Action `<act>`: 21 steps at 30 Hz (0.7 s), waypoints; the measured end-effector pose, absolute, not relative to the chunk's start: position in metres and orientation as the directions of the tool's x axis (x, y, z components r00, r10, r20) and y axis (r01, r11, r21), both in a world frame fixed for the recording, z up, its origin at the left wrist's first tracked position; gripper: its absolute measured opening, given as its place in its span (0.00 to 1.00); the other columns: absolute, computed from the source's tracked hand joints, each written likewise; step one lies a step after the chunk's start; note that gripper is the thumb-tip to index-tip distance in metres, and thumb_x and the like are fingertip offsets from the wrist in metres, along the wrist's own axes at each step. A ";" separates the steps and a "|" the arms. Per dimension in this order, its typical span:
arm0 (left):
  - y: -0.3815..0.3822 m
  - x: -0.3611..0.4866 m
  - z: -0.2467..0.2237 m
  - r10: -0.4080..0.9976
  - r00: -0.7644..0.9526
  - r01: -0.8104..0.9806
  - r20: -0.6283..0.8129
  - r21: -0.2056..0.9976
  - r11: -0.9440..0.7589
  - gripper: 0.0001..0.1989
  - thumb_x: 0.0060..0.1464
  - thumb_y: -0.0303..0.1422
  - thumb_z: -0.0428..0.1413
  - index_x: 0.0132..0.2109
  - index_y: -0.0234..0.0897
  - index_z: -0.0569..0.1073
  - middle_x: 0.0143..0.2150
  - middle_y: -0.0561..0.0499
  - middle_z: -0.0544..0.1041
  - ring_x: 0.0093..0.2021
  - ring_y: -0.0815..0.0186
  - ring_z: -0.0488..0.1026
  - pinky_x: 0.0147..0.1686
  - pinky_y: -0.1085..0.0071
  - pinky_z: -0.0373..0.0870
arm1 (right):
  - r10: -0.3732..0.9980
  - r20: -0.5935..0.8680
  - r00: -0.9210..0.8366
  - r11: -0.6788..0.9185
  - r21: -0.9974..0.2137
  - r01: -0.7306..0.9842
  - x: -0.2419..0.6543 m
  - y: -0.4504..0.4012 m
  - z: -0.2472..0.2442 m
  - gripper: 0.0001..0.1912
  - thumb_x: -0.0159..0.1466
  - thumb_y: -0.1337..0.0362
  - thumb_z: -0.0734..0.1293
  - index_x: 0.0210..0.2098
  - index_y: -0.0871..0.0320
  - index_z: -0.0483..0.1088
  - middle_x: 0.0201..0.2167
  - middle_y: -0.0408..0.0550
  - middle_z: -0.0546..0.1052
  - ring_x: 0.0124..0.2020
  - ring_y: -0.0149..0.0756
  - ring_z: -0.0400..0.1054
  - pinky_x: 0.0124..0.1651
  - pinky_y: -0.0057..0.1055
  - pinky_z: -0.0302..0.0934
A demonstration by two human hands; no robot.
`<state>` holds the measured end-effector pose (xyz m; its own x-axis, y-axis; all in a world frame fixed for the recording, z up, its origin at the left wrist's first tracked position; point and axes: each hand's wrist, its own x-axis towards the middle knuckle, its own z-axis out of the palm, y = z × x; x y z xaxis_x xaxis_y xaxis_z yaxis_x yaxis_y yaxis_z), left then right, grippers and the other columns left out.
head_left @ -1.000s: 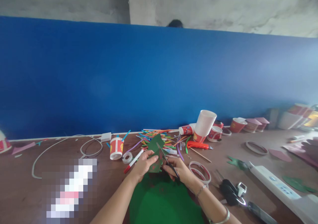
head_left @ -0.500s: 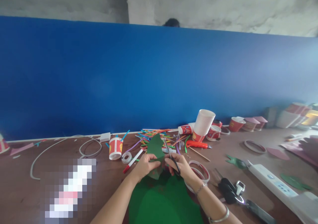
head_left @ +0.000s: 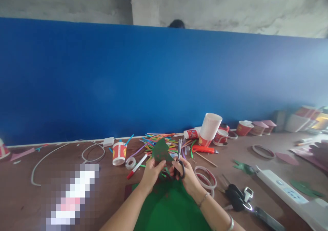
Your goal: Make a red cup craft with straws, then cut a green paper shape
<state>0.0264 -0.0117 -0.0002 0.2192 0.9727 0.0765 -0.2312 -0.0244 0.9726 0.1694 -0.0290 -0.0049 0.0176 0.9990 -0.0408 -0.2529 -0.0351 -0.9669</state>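
My left hand (head_left: 151, 173) is closed on a dark green paper piece (head_left: 161, 151), thumb on top, with the pointed end of the piece standing up. My right hand (head_left: 186, 176) holds black-handled scissors (head_left: 182, 169), their blades pointing up and away beside the paper's right edge. The fingers of my right hand also touch the paper's lower right side. Below both hands lies a large green sheet (head_left: 170, 210). Just beyond the paper is a pile of coloured sticks (head_left: 151, 143).
A red-and-white cup (head_left: 119, 153), tape roll (head_left: 130, 162) and marker (head_left: 137, 166) stand left. Stacked cups (head_left: 210, 128), an orange cutter (head_left: 203, 149), tape rings (head_left: 205, 178), keys (head_left: 234, 196) and a power strip (head_left: 280, 186) are right. A blue partition (head_left: 153, 80) rises behind.
The scissors have turned from leaning left over the paper to pointing nearly straight up, off the paper's edge. The held paper has turned and its lower part is folded differently between my hands.
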 end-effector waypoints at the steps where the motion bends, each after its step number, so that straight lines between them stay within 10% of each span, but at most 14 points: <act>1: -0.011 0.027 -0.001 0.984 0.164 -0.219 0.070 0.975 -0.033 0.13 0.47 0.41 0.58 0.33 0.34 0.74 0.26 0.52 0.74 0.26 0.68 0.67 0.28 0.74 0.61 | 0.999 -0.043 -0.006 -0.043 -0.976 -0.214 0.168 -0.030 -0.006 0.17 0.51 0.53 0.70 0.30 0.57 0.62 0.15 0.38 0.69 0.17 0.30 0.64 0.16 0.21 0.48; 21: 0.005 0.018 -0.014 0.997 -0.001 -0.189 0.071 0.980 -0.070 0.14 0.48 0.42 0.57 0.24 0.35 0.67 0.25 0.52 0.72 0.27 0.69 0.65 0.29 0.74 0.57 | 0.950 -0.074 -0.304 -0.030 -0.989 0.147 0.163 -0.033 -0.006 0.19 0.51 0.52 0.68 0.31 0.63 0.68 0.14 0.40 0.69 0.16 0.26 0.61 0.21 0.23 0.57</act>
